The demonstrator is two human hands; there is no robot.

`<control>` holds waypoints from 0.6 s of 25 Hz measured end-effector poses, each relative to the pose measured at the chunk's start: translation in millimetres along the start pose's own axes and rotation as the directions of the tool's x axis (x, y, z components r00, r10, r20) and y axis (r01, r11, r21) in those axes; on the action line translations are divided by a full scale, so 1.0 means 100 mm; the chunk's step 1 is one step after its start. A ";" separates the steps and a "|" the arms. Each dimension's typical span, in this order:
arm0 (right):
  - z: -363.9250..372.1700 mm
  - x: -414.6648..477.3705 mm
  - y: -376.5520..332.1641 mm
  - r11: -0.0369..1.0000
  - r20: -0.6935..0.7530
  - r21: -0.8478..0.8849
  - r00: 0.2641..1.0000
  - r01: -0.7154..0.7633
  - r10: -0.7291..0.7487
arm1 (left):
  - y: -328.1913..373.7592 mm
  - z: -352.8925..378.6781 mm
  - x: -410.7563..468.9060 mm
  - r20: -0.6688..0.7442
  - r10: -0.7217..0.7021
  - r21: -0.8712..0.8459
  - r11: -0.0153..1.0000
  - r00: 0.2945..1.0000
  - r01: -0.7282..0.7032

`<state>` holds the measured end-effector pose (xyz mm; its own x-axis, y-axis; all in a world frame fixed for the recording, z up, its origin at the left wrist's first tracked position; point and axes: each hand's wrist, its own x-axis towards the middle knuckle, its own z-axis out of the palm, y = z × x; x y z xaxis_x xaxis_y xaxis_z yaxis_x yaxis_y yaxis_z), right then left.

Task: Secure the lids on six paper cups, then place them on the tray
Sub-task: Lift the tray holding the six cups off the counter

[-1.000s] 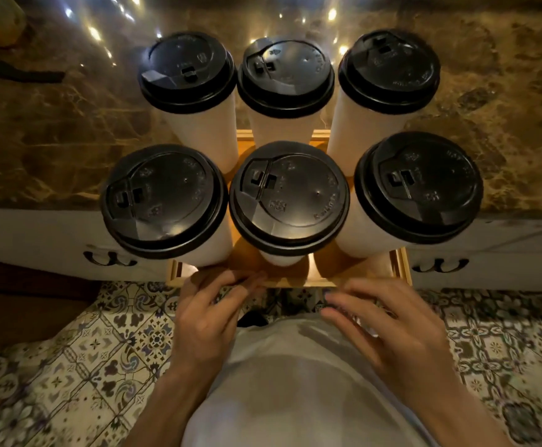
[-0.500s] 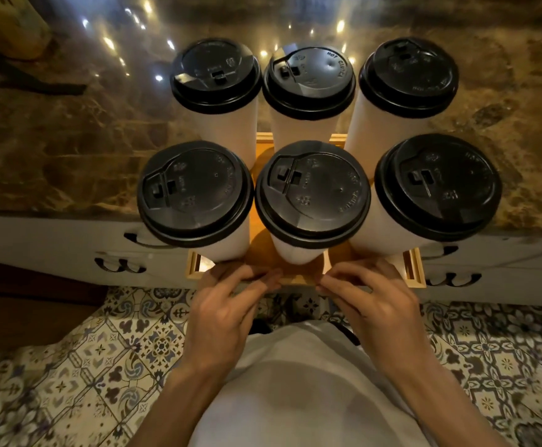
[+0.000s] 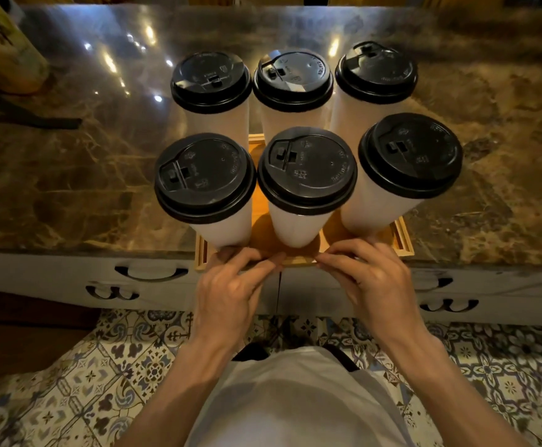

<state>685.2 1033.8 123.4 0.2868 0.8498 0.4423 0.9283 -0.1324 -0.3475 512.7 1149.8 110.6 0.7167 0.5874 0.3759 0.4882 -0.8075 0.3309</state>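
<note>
Several white paper cups with black lids stand upright in two rows on a wooden tray (image 3: 405, 240). The near row has a left cup (image 3: 203, 177), a middle cup (image 3: 306, 169) and a right cup (image 3: 410, 154). Three more cups (image 3: 292, 80) stand behind them. My left hand (image 3: 231, 291) and my right hand (image 3: 373, 282) are side by side at the tray's near rim. Their extended fingertips touch the rim, and neither hand holds a cup. The tray's near edge hangs slightly over the counter front.
The tray sits on a glossy brown marble counter (image 3: 69, 175). White drawers with dark handles (image 3: 150, 272) run below the counter edge. A yellowish cylinder (image 3: 2, 50) and a dark bar (image 3: 21, 114) lie at the far left. Patterned floor tiles (image 3: 86, 382) are underfoot.
The tray with its cups has slid farther onto the counter. Both hands came forward and closer together, and their fingertips now meet the tray's near rim.
</note>
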 end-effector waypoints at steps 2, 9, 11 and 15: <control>0.03 0.10 0.06 1.000 0.000 0.018 1.000 -0.016 0.016 | -0.03 0.02 0.11 0.000 0.002 0.007 1.000 1.000 -0.002; 0.22 0.44 0.17 0.996 -0.035 0.090 0.999 -0.008 0.011 | -0.21 0.04 0.50 -0.055 0.001 0.040 0.999 0.998 0.002; 0.27 0.52 0.20 0.995 -0.038 0.100 0.999 0.003 0.001 | -0.26 0.06 0.60 -0.066 -0.008 0.040 0.999 0.998 0.011; 0.34 0.68 0.27 0.989 -0.016 0.148 1.000 0.000 0.002 | -0.34 0.10 0.77 -0.036 -0.031 0.006 0.999 0.999 0.031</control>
<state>722.2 1105.0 116.0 0.2926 0.8413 0.4545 0.8830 -0.0554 -0.4660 556.3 1222.3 119.6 0.6831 0.6137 0.3960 0.5133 -0.7891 0.3376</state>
